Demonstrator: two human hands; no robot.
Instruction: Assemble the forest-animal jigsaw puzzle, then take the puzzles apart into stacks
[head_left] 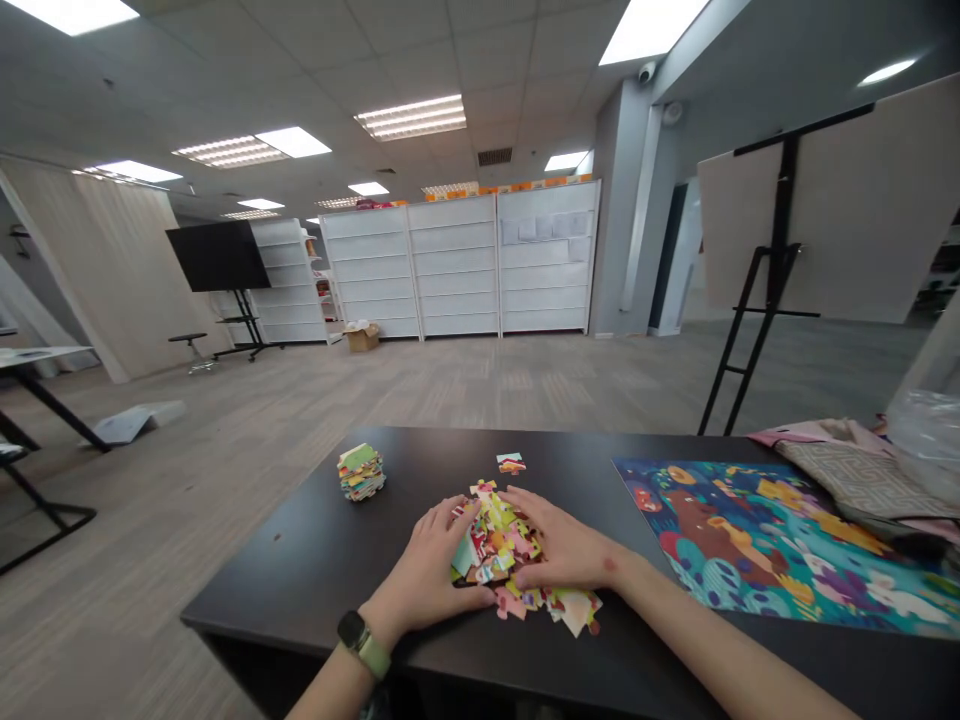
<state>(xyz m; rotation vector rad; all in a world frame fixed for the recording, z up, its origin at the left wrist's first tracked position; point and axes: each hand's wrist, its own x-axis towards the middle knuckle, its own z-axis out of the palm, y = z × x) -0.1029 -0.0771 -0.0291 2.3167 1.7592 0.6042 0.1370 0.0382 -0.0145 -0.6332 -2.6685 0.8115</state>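
Observation:
A loose heap of colourful jigsaw puzzle pieces [499, 540] lies near the front of the dark table. Around its left side curves my left hand [431, 560], fingers apart, thumb along the near edge. My right hand [562, 540] rests against the heap's right side, its fingers spread and thumb pointing inward. Neither hand visibly grips a single piece. Several pieces spill out below the right hand. One puzzle piece [511, 463] sits alone beyond the heap. To the far left, a stack of puzzle pieces [361, 472] stands on the table.
A colourful animal picture sheet [772, 545] covers the table's right part. Past it are folded fabric [862, 465] and a clear plastic bag [930, 440]. The dark table [300, 560] ends at a left edge. An easel [772, 250] stands behind, and white shelves [454, 265] line the back.

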